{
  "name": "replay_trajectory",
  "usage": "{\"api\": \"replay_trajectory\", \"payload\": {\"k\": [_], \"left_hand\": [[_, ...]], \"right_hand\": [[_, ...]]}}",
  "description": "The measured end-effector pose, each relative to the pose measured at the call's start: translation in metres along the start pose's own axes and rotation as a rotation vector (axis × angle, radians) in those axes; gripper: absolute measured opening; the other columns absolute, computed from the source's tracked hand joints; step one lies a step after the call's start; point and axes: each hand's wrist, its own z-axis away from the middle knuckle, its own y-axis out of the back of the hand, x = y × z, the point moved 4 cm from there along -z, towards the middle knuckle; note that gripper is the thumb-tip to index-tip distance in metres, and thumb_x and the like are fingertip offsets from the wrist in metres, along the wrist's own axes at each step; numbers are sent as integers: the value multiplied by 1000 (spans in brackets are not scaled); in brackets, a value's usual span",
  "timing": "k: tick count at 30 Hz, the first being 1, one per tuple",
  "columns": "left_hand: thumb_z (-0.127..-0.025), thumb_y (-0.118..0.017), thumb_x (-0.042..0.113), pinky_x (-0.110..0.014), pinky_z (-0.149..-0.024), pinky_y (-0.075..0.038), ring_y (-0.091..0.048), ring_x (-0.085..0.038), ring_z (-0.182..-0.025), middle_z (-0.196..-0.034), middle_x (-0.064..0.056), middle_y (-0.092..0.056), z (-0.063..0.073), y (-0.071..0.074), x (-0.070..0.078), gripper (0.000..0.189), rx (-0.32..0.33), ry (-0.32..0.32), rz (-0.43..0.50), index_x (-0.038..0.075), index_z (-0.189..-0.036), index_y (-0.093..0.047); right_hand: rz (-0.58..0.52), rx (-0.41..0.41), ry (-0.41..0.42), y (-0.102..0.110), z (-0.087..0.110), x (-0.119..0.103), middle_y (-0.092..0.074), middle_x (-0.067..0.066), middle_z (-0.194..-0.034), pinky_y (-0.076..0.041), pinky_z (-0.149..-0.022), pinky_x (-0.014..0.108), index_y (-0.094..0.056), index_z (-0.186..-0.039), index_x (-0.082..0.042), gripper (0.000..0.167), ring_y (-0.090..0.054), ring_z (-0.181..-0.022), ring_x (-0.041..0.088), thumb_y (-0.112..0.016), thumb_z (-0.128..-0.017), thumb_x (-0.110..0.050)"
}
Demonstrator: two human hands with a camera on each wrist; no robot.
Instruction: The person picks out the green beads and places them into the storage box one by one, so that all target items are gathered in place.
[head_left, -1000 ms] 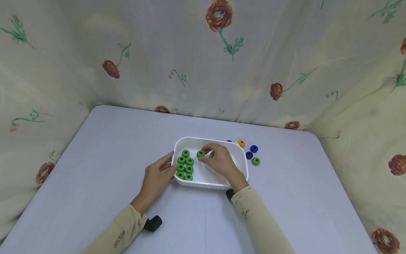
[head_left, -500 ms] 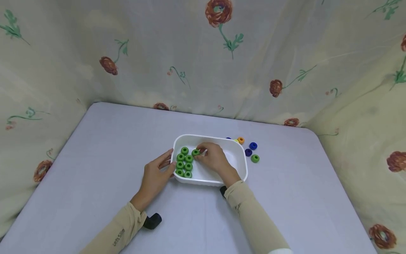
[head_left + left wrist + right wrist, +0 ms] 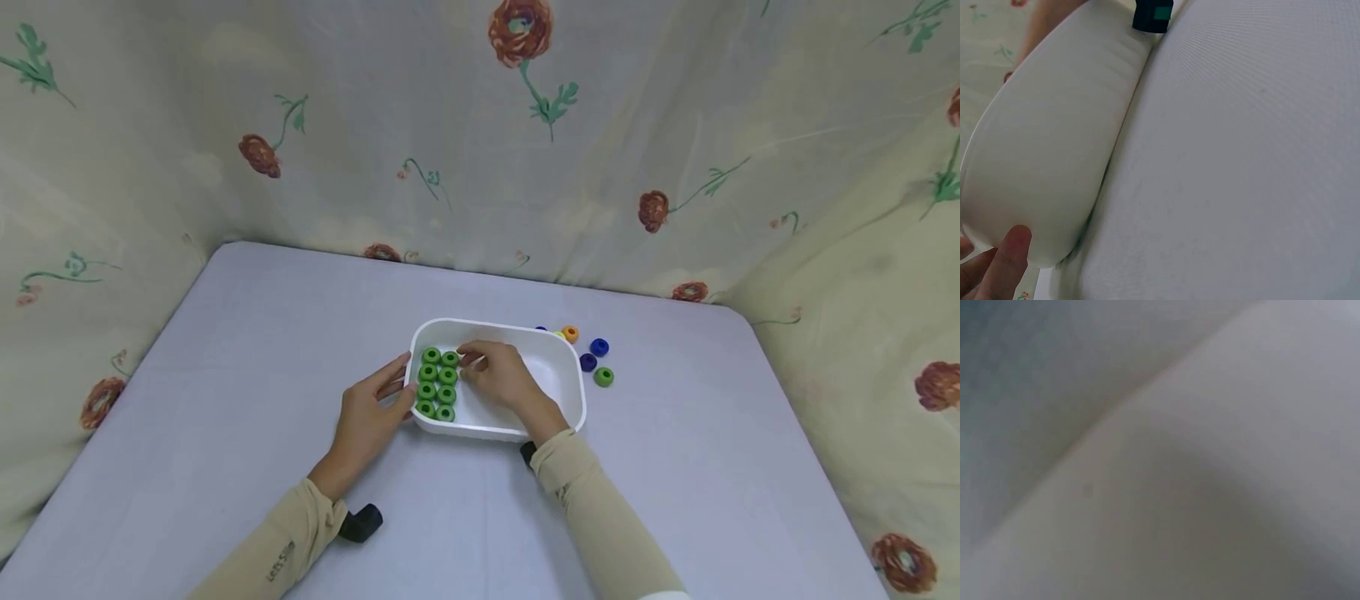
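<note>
In the head view, a white plastic tray [image 3: 528, 360] stands on the table. Green ring-shaped beads [image 3: 447, 377] fill its left end in two columns. My left hand [image 3: 369, 421] rests its fingers against the tray's left end; in the left wrist view the thumb [image 3: 1013, 250] touches the outer wall. Inside the tray, my right hand [image 3: 498, 375] has thumb and index finger spread just right of the rear green bead [image 3: 449, 359], seemingly holding nothing. The right wrist view is too blurred to show the fingers.
Loose beads lie on the table behind and right of the tray: orange [image 3: 571, 333], blue [image 3: 599, 347], dark purple [image 3: 588, 362] and green [image 3: 603, 377]. A yellow bead [image 3: 559, 335] and another blue one are partly hidden by the rim. A flowered curtain [image 3: 450, 142] hangs behind.
The green bead in my right hand has travelled left into the rear of the right column and been let go. The rear bead of the left column has shifted slightly left. My left hand stays put.
</note>
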Motion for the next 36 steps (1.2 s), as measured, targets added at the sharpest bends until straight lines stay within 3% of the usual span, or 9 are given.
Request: {"api": "replay_trajectory", "payload": {"k": [5, 13, 20, 25, 30, 36], "left_hand": [[-95, -66, 9, -19, -73, -66, -66, -32, -122, -141, -17, -61, 0, 0, 0, 52, 5, 0, 5, 14, -146, -53], [-96, -66, 12, -19, -73, -66, -67, -31, -121, -140, -17, -62, -6, -3, 4, 50, 5, -29, -1, 14, -145, -55], [-96, -66, 12, -19, -73, -66, -67, -31, -122, -139, -17, -62, -4, -2, 4, 50, 9, -15, -10, 13, -145, -54], [-96, -67, 10, -19, -72, -66, -67, -32, -121, -139, -18, -62, -1, 0, 3, 51, 10, -6, -11, 13, -145, -54], [-96, -66, 12, -19, -72, -66, -67, -32, -122, -140, -17, -62, 1, 0, 0, 51, 6, -3, -22, 13, -145, -54], [-96, -66, 10, -19, -72, -66, -66, -33, -122, -140, -18, -61, 0, -2, 2, 51, 14, -7, -24, 12, -145, -54]], "right_hand": [[-12, 0, -5, 4, 1, -2, -77, 11, -105, -62, -85, 34, -71, -120, -4, 29, -71, -92, 25, -66, -91, -6], [-40, 85, -28, 17, 5, -1, -76, 10, -106, -62, -84, 37, -72, -118, -6, 24, -71, -92, 25, -67, -96, -15], [-58, 128, -25, 25, 20, -1, -75, 9, -108, -62, -85, 39, -72, -119, -8, 25, -71, -94, 25, -66, -98, -19], [-116, 210, -45, 43, 37, 7, -75, 10, -110, -63, -86, 40, -72, -118, -7, 25, -71, -96, 26, -67, -97, -19], [-178, 313, -121, 71, 56, 30, -74, 12, -112, -61, -79, 28, -72, -118, -7, 25, -70, -97, 26, -67, -97, -20], [-197, 421, -314, 100, 77, 69, -72, 13, -117, -53, -65, 10, -71, -121, -9, 27, -65, -93, 19, -65, -99, -22]]}}
